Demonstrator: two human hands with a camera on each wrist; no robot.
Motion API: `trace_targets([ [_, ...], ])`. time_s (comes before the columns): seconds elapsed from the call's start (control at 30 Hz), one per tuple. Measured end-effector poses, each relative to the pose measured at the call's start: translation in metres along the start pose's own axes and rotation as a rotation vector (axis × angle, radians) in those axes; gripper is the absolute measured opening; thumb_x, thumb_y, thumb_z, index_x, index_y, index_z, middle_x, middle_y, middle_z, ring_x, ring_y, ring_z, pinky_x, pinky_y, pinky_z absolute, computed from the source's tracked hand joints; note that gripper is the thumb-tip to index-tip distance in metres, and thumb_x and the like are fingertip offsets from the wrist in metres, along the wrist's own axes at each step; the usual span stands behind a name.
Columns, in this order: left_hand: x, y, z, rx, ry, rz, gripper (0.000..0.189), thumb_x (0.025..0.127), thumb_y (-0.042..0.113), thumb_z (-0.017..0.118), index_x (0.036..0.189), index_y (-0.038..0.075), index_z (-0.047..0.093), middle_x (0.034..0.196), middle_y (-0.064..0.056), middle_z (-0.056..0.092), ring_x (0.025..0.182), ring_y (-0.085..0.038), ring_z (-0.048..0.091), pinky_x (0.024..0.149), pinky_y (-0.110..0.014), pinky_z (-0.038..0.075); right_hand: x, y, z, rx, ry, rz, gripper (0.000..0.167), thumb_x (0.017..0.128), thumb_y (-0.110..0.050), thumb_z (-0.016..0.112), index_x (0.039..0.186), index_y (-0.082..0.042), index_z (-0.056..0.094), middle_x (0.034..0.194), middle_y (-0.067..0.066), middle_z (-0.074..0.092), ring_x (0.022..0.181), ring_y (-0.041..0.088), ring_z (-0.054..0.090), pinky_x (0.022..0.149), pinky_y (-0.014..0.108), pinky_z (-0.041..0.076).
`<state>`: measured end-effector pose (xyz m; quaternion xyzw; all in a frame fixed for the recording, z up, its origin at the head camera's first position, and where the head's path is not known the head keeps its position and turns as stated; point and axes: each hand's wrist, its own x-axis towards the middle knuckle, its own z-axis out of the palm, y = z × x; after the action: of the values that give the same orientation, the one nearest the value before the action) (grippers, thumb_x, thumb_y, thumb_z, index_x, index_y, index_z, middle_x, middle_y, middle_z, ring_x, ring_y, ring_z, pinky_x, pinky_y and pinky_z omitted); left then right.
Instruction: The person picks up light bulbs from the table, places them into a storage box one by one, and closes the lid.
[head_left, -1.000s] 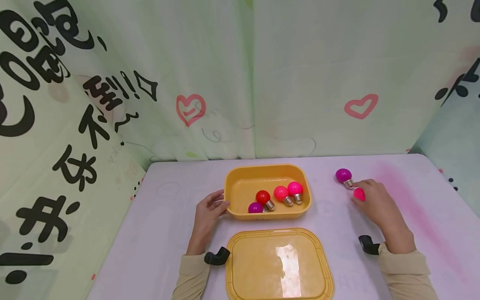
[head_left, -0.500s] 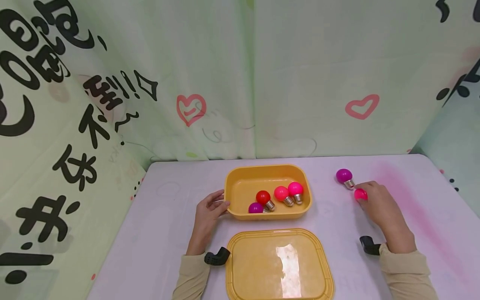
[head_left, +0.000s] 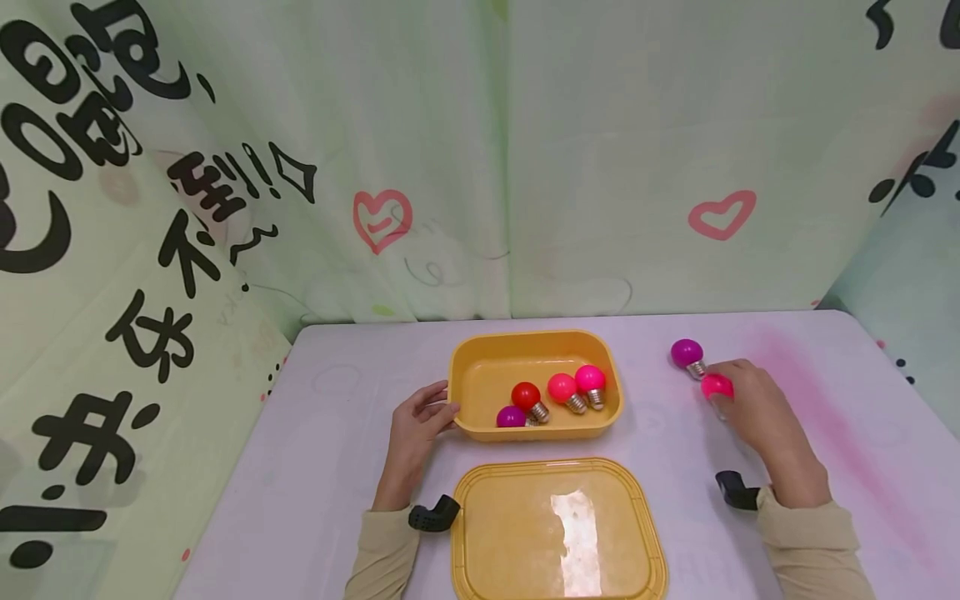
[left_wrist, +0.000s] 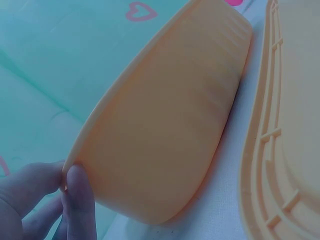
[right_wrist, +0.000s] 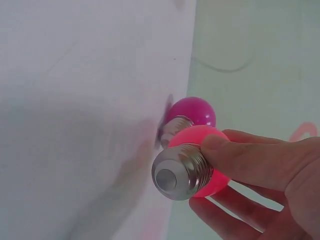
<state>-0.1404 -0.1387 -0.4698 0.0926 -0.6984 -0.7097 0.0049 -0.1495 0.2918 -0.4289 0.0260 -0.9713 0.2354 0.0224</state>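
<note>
My right hand [head_left: 757,408] holds a pink light bulb [right_wrist: 217,187] between thumb and fingers, its metal screw base facing the right wrist camera. Just beyond it, a purple bulb [head_left: 686,352] lies on the table. At the left end of a yellow plastic box [head_left: 480,350], my left hand [head_left: 422,423] pinches the rim between thumb and fingers, as the left wrist view also shows. Inside the box lie a red bulb [head_left: 526,395], a purple bulb [head_left: 512,416] partly hidden by the front wall, and two pink bulbs, one [head_left: 561,387] beside the other [head_left: 590,377].
A flat yellow lid [head_left: 517,533] lies on the white table [head_left: 352,367] in front of the box, near the left wrist's black camera mount [head_left: 435,513]. Behind the table hangs a pale green curtain [head_left: 600,167] with drawn hearts.
The pink bulb has turned in my right hand, and more of its round glass and its base now show. My left hand and the box stay in place.
</note>
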Motion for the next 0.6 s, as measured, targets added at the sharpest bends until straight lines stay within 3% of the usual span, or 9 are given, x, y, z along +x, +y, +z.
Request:
trace_targets([
  [0.3,0.001,-0.002,0.000,0.009,-0.003,0.001,0.044,0.087,0.005,0.075,0.130,0.004,0.062,0.121,-0.019,0.061,0.092,-0.015,0.066,0.075,-0.025,0.061,-0.004,-0.023,-0.003,0.041,0.049,-0.038,0.044,0.080,0.009,0.074,0.121,0.012,0.058,0.124,0.035,0.050,0.115,0.054,0.044,0.094,0.069,0.044],
  [0.6,0.000,0.000,0.000,0.011,0.000,0.000,0.044,0.088,0.005,0.074,0.130,0.004,0.062,0.121,-0.019,0.061,0.092,-0.015,0.066,0.075,-0.024,0.061,-0.008,-0.043,-0.006,0.045,0.072,-0.137,0.042,0.081,0.008,0.074,0.121,0.009,0.060,0.122,0.031,0.054,0.114,0.050,0.046,0.095,0.067,0.044],
])
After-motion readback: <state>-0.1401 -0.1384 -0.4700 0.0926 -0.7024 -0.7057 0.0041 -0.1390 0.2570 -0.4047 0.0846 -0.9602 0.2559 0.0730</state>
